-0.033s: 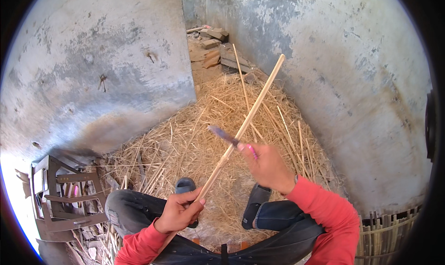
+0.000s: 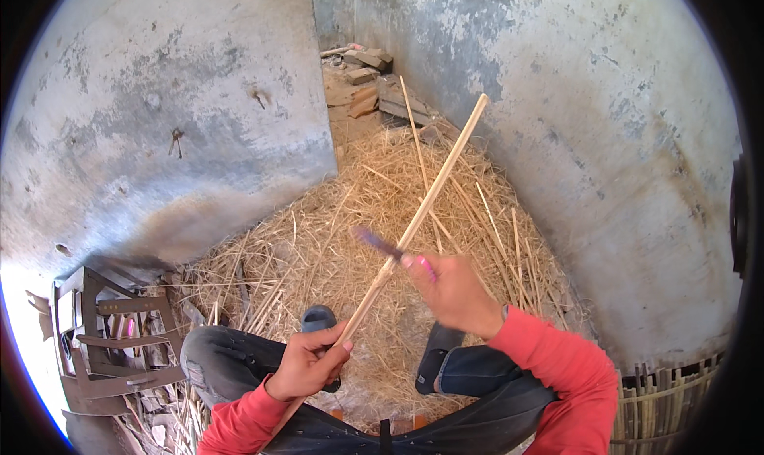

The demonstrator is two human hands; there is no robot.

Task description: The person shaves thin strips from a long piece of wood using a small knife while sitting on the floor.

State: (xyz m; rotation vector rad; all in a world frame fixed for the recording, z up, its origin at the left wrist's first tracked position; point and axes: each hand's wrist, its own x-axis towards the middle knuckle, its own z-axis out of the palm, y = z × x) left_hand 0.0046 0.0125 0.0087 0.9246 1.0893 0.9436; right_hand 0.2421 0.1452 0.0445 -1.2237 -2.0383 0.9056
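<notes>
— Where is the long, straight, pale wooden stick lying?

— It is slanting up and away from the lap, its far end pointing to the upper right above a thick bed of loose, straw-coloured shavings. Its near end is running down beside the left forearm.

— What is the bare left hand doing, below that red sleeve?

— It is wrapping its fingers around the lower part of the stick, the thumb lying along it.

— And the bare right hand?

— That one is curling firmly round the handle of a small, dark, narrow-bladed knife. A patch of bright pink is showing among the fingers, and the fist is hiding most of the handle.

— Is the blade biting into the stick?

— I cannot tell, because it is blurring. It is crossing the stick about halfway between the left hand and the far end, its tip pointing to the upper left.

— What else is standing around?

— A dark brown wooden frame is resting at the left, a slatted, curved basket is sitting at the lower right, and a grey, peeling wall is rising behind it.
</notes>
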